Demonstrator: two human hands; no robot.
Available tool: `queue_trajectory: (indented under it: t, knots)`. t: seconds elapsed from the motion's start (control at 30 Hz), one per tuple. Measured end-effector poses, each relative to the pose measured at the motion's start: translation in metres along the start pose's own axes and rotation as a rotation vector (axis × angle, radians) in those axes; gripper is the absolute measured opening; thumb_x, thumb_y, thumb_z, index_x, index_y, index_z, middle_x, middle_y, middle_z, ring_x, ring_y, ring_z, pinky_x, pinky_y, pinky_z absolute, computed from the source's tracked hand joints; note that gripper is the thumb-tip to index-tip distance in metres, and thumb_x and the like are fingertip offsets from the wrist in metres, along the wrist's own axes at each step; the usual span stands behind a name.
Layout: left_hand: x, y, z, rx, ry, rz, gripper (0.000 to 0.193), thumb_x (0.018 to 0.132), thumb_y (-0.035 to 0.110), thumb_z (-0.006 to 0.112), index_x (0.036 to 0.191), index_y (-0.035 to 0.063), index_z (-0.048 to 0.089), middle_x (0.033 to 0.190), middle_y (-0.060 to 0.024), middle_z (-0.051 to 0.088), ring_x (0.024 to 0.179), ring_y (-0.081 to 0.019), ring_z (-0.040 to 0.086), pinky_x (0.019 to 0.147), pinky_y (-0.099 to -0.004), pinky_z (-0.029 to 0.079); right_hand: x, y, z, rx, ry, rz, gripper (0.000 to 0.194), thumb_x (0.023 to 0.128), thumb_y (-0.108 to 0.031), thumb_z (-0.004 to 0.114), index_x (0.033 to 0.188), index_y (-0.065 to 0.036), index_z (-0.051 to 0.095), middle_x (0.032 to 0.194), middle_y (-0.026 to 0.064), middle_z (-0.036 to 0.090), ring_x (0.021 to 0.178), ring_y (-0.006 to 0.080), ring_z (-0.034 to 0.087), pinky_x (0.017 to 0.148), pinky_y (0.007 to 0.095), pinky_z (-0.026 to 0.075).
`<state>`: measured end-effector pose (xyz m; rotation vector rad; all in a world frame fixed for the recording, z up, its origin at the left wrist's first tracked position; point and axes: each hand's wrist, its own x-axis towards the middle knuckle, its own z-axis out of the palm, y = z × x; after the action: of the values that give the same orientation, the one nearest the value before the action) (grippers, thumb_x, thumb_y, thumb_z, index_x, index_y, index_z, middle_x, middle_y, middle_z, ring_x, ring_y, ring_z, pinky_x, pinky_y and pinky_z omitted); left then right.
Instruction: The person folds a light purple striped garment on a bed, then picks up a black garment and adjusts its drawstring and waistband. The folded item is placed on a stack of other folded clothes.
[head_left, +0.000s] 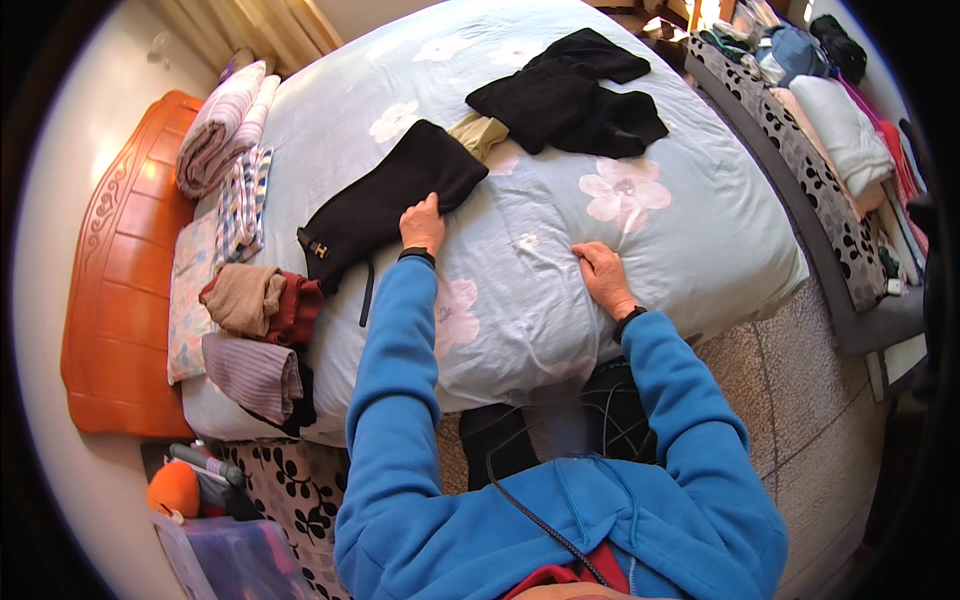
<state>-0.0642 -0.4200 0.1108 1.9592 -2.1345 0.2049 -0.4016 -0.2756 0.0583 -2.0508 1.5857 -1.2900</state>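
Note:
A folded black garment (390, 199), looking like trousers, lies slantwise on the bed with a gold-coloured buckle (320, 250) at its left end. My left hand (424, 225) rests at its lower edge, fingers on the cloth; whether they pinch it is unclear. On the pale blue flowered bedsheet (517, 277) lies my right hand (604, 279), fingers close together and slightly bent, apart from the garments. Beyond the trousers is a second black garment (566, 101), loosely spread. Between the two black pieces sits a small khaki cloth (478, 136). A narrow black strap (367, 294) hangs below the trousers.
Beside the wooden headboard (127, 277) are a rolled striped quilt (221, 127) and folded beige (244, 298), dark red (296, 309) and mauve clothes (253, 375). A plastic bin (232, 555) stands lower left. Clothes and bedding pile on a patterned couch (810, 161) at right.

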Motion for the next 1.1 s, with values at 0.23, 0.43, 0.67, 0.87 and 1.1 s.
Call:
queue_trajectory:
  t: [0.23,0.43,0.67,0.87,1.1]
  knots:
    - [-0.023,-0.016,-0.063,-0.443,0.161,-0.117,0.037,0.084,0.022,0.066,0.118,0.0085,0.068,0.106,-0.0214,0.068,0.100,-0.0372,0.066,0.088,-0.0402,0.052,-0.002,0.003,-0.001,0.025,-0.003,-0.002,0.017,0.087,-0.004,0.058,0.100,-0.007,0.068,0.096,0.0088,0.067,0.095,0.0294,0.062,0.079,0.0391,0.046]
    - [-0.143,0.035,-0.118,-0.845,0.093,0.252,0.049,0.071,-0.009,0.056,0.117,0.0008,0.067,0.114,-0.0200,0.069,0.107,-0.0284,0.068,0.093,-0.0342,0.052,0.000,0.005,0.000,0.058,0.082,-0.067,0.016,0.083,-0.005,0.059,0.095,-0.006,0.068,0.092,0.0111,0.067,0.088,0.0345,0.062,0.076,0.0454,0.050]
    - [-0.290,0.162,-0.087,-0.661,-0.674,0.891,0.051,0.065,-0.004,0.064,0.115,0.0026,0.066,0.115,-0.0129,0.067,0.110,-0.0326,0.061,0.097,-0.0382,0.049,-0.010,-0.016,-0.019,0.213,-0.025,-0.118,0.014,0.083,-0.012,0.061,0.094,-0.003,0.064,0.095,0.0147,0.065,0.094,0.0351,0.061,0.080,0.0420,0.050]
    - [-0.287,0.141,-0.093,-1.013,-0.926,0.512,0.039,0.073,0.001,0.063,0.111,0.0016,0.066,0.104,-0.0146,0.067,0.101,-0.0274,0.064,0.090,-0.0365,0.050,-0.024,-0.022,-0.037,0.171,-0.047,-0.412,0.015,0.085,-0.009,0.059,0.098,-0.006,0.065,0.096,0.0121,0.063,0.097,0.0303,0.059,0.087,0.0341,0.048]
    - [-0.238,0.006,-0.086,-0.272,0.407,-0.347,0.047,0.082,0.023,0.069,0.121,-0.0014,0.059,0.112,-0.0256,0.064,0.104,-0.0410,0.061,0.094,-0.0451,0.046,-0.044,-0.028,-0.039,0.525,-0.047,-0.317,0.018,0.088,-0.005,0.056,0.104,-0.007,0.065,0.098,0.0078,0.064,0.100,0.0233,0.058,0.090,0.0305,0.047]
